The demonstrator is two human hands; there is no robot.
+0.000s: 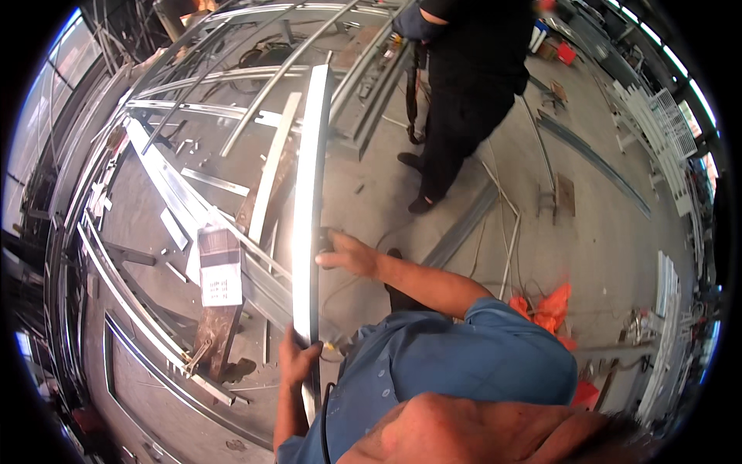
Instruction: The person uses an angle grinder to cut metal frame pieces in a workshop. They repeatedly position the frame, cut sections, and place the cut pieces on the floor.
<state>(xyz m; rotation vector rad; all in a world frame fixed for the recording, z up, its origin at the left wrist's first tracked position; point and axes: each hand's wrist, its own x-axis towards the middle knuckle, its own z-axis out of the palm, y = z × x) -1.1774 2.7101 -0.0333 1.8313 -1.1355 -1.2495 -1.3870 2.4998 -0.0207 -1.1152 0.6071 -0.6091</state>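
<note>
A long, bright silver metal bar (311,178) runs lengthwise in front of me, its near end by my body. My left hand (297,359) is closed around the near part, thumb on the right side. Farther along, my right hand (348,255) grips the bar's right edge with bent fingers. Something small and dark shows by those fingertips; I cannot make out what it is. Left of the bar, a sheet of paper (221,284) with a dark upper part lies on a brown beam (218,332). Other metal profiles (174,185) pass beneath the bar.
A co-worker in dark clothes (471,100) stands ahead to the right, gloved hand near a metal frame (255,108). Offcuts, cables and metal lengths (464,224) lie on the concrete floor. Orange plastic (553,305) lies at right, and white racks (657,131) stand beyond.
</note>
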